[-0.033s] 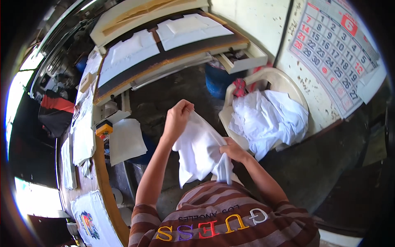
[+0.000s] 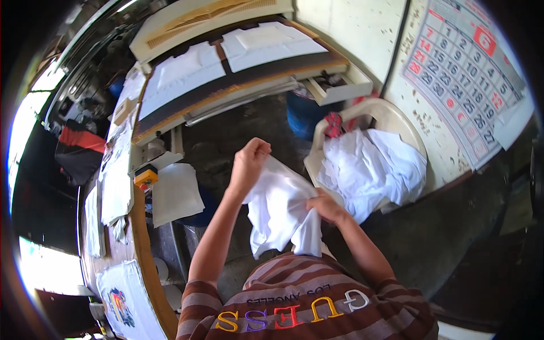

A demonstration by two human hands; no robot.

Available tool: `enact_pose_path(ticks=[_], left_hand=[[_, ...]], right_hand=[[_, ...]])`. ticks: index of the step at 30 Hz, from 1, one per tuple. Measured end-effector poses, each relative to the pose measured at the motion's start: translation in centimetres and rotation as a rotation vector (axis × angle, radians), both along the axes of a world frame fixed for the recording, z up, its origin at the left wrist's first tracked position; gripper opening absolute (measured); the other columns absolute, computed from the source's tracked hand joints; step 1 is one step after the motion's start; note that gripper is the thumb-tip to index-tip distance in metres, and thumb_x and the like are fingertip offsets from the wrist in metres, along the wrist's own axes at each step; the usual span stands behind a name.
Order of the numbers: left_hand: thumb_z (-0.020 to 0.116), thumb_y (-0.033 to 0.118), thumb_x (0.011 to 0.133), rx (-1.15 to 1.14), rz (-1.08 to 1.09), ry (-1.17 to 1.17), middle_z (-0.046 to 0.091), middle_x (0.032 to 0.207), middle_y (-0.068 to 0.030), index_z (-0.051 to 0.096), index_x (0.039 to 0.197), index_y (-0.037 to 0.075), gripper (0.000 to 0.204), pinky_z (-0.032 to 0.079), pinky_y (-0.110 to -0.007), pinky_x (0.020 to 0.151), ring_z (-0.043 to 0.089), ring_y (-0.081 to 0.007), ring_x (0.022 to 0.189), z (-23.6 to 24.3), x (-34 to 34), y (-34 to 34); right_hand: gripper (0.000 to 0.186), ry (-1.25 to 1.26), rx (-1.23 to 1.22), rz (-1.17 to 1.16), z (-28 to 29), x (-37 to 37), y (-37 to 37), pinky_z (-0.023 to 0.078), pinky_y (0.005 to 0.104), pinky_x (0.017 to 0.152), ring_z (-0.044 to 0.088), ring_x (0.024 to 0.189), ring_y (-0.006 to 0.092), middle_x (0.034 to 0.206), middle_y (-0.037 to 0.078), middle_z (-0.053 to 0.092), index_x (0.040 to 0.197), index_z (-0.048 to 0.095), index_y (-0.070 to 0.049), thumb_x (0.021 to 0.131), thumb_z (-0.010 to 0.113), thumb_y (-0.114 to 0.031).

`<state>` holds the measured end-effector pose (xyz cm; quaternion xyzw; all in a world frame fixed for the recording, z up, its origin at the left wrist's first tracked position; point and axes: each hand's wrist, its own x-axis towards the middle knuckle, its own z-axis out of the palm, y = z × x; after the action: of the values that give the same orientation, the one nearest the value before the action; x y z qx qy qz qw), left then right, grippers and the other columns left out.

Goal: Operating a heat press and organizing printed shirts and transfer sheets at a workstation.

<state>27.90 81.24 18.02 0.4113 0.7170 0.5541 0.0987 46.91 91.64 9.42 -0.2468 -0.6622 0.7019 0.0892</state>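
Note:
A white fabric garment (image 2: 283, 209), likely a small shirt, hangs in loose folds in front of my striped shirt. Its upper left corner is pinched in the closed fingers of my left hand (image 2: 249, 164). Lower and to the right, my right hand (image 2: 327, 207) grips its other side, so the upper edge runs slanting between the two hands. The garment's lower end dangles free near my waist. Just right of my right hand, a heap of white garments (image 2: 374, 170) lies on the seat of a cream plastic chair (image 2: 416, 122).
Ahead, two white garments (image 2: 184, 73) lie flat on a dark-topped press bed (image 2: 226, 85) with an open drawer (image 2: 340, 93). A blue bin (image 2: 300, 116) stands below. Along the left runs a worktable (image 2: 144, 249) with stacked white cloth and a printed white garment (image 2: 122, 300). A calendar (image 2: 459, 85) hangs right.
The hanging garment has swung and spread a little wider between my hands. Both hands keep their hold, and the view has shifted slightly.

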Motion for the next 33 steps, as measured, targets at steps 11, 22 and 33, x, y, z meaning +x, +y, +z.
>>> enact_pose_path(ticks=[11, 22, 33], left_hand=[[0.057, 0.013, 0.08, -0.28, 0.233, -0.11, 0.06, 0.084, -0.008, 0.057, 0.094, 0.003, 0.018, 0.045, -0.027, 0.068, 0.058, -0.0174, 0.078, -12.7, 0.7, -16.4], [0.053, 0.01, 0.077, -0.377, 0.781, -0.404, 0.063, 0.077, -0.0102, 0.061, 0.087, 0.0, 0.017, 0.046, -0.029, 0.065, 0.061, -0.019, 0.071, -17.4, 3.8, -31.7], [0.058, 0.01, 0.073, -0.205, 0.971, 0.168, 0.057, 0.067, -0.0133, 0.064, 0.078, 0.001, 0.012, 0.044, -0.031, 0.06, 0.056, -0.0233, 0.063, -7.3, -15.9, -27.4]], right_hand=[[0.032, 0.227, -0.294, -0.45, -10.0, 22.6, 24.8, 0.046, 0.0392, 0.082, 0.055, 0.097, 0.025, 0.105, 0.013, 0.056, 0.108, 0.051, 0.001, 0.08, 0.046, -0.014], [0.028, -0.83, 0.357, -1.114, -21.7, 26.4, 24.3, 0.047, 0.0382, 0.07, 0.061, 0.079, 0.0296, 0.087, 0.02, 0.062, 0.086, 0.059, 0.008, 0.072, 0.048, -0.013], [0.012, 0.086, 1.071, -0.413, -2.3, -8.7, 17.7, 0.045, 0.0318, 0.064, 0.058, 0.07, 0.024, 0.08, 0.013, 0.061, 0.084, 0.06, -0.001, 0.079, 0.055, -0.01]])
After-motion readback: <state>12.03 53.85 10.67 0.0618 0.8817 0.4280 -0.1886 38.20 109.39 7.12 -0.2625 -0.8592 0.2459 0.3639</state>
